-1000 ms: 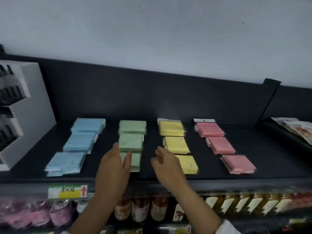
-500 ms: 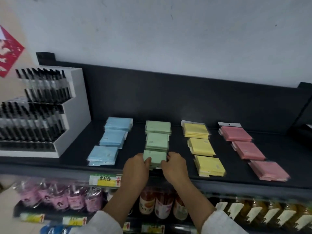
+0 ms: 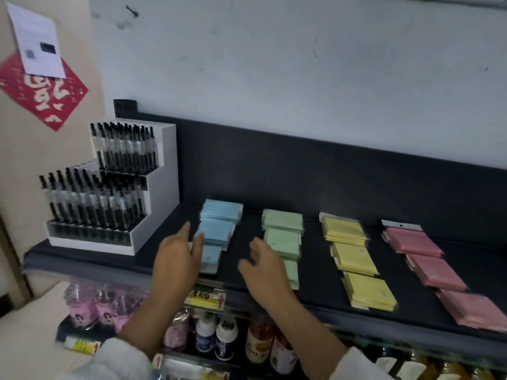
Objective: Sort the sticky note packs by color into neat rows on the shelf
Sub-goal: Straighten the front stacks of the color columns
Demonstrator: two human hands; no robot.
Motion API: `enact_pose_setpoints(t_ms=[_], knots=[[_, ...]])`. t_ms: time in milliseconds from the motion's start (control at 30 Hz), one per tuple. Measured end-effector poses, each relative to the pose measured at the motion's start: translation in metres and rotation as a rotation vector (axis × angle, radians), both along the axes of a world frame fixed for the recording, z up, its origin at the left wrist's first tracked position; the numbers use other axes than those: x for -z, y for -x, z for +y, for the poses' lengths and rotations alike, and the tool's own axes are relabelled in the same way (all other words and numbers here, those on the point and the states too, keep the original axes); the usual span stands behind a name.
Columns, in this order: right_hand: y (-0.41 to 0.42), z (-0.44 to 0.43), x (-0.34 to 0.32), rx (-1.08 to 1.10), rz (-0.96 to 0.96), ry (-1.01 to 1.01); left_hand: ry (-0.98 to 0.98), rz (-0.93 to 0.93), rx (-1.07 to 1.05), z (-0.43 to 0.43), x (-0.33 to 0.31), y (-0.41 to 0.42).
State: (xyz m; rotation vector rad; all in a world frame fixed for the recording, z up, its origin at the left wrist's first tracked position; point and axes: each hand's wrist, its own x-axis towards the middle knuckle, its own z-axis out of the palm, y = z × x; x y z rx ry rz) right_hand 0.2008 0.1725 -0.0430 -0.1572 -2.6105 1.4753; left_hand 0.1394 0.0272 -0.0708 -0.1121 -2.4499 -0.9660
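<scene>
Pens stand upright in a white stepped display [image 3: 160, 204] at the left end of the dark shelf [image 3: 315, 270]. Just right of it lies the blue row [image 3: 218, 223] of sticky note packs, three stacks lined up front to back, the row's long axis running straight toward the back wall. The left hand [image 3: 177, 266] reaches in from below, palm down, fingers straight and loosely spread, pointing to the back. It covers the left part of the front blue stack [image 3: 211, 257] and holds nothing; whether it touches that stack cannot be told through the blur.

The right hand [image 3: 263, 272] hovers between blue and green, fingers relaxed and slightly bent, nothing in them, hiding the left edge of the front green stack [image 3: 292, 272]. The green row [image 3: 282, 231] also runs front to back. The yellow row [image 3: 354, 259] and the pink row [image 3: 428, 263] each hold three stacks that slant rightward toward the shelf's front edge, and the white hang tabs on their rear stacks point at the back wall. The four rows lie apart from one another.
</scene>
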Motion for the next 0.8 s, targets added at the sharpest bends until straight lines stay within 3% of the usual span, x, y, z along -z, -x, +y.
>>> enact_pose_setpoints(t_ms=[100, 200, 367, 800], knots=[[0.012, -0.028, 0.006, -0.095, -0.12, 0.06, 0.078, -0.253, -0.087, -0.025, 0.013, 0.017], [0.022, -0.044, 0.015, -0.116, -0.155, 0.03, 0.052, -0.338, -0.024, -0.032, 0.019, 0.023], [0.035, -0.056, 0.018, -0.114, -0.229, -0.016, 0.067, -0.362, 0.008, -0.031, 0.022, 0.033], [0.042, -0.053, 0.018, -0.014, -0.238, 0.104, 0.158, -0.246, 0.002, -0.031, 0.03, 0.031]])
